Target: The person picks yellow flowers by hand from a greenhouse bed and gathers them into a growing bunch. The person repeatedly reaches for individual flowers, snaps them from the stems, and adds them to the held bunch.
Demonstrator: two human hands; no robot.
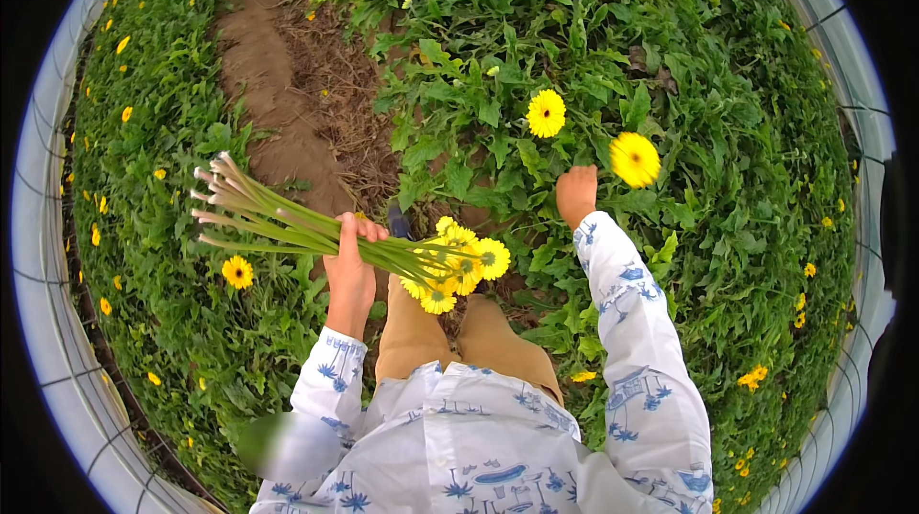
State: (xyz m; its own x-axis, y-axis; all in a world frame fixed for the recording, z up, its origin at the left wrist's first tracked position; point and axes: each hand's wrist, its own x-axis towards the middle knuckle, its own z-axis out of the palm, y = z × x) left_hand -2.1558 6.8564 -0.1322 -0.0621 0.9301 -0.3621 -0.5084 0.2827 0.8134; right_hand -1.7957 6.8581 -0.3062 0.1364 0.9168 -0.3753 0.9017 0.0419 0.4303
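Note:
My left hand point(353, 259) is closed around the green stems of a bunch of yellow gerbera daisies point(459, 263); the cut, pale stem ends point to the left and the blooms face away to the right, above my thighs. My right hand point(577, 192) reaches down into the leaves, its fingers bent and partly hidden. Just right of it a yellow gerbera point(635, 160) with a dark centre is slightly blurred. Another dark-centred yellow gerbera point(546, 113) stands up and to the left of that hand. Whether the right fingers hold a stem cannot be seen.
Leafy gerbera plants point(718, 155) spread on the right, with another planted row point(172, 205) on the left. Between them runs a bare soil path point(273, 76) with dry plant litter. One more gerbera point(237, 272) blooms below the stem ends. Pale sheeting point(43, 227) curves along the outer edges.

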